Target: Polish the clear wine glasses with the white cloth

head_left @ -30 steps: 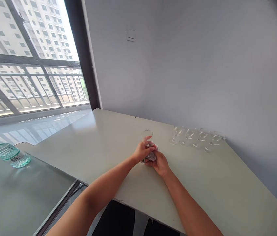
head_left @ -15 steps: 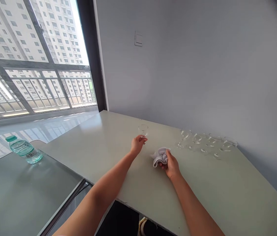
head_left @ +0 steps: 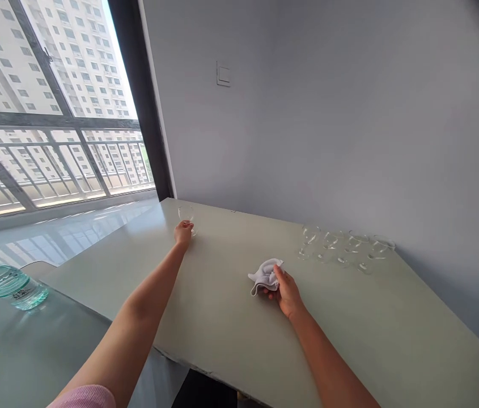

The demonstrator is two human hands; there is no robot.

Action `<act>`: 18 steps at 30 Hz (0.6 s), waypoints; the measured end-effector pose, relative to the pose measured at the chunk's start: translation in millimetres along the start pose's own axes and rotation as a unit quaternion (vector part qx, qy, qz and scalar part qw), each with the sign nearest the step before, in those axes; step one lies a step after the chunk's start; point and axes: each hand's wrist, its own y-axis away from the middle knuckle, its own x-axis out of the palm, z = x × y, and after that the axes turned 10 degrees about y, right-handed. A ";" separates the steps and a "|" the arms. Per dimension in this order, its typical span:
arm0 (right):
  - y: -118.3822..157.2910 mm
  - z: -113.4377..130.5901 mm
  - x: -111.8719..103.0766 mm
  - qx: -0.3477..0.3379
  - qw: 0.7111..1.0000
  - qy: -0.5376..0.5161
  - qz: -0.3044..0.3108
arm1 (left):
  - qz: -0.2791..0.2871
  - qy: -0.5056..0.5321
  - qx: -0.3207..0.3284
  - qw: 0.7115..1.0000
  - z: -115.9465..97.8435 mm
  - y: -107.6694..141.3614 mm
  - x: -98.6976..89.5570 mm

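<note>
My left hand [head_left: 183,233] reaches to the far left part of the table, its fingers closed around the stem of a clear wine glass [head_left: 186,212]. The glass is upright, with its bowl above my fingers and its foot at or close to the tabletop. Nearer to me, my right hand [head_left: 287,290] grips a crumpled pale grey cloth [head_left: 266,276] between thumb and fingers, just over the table. Some of my right fingers are hidden beneath the cloth.
Several clear wine glasses [head_left: 330,241] stand in a row by the wall on the right of the pale table [head_left: 222,334]. A water bottle with a green cap [head_left: 12,286] is on a lower glass-topped table [head_left: 52,345] at left. A window [head_left: 52,113] lies beyond.
My left hand has carried the wine glass leftward across the table. My right hand still holds the cloth in about the same place. The view has shifted slightly.
</note>
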 end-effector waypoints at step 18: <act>-2.8 -3.9 -1.6 -0.001 1.000 0.009 0.013 | -0.043 -0.056 0.035 0.997 22.1 -25.8 -7.7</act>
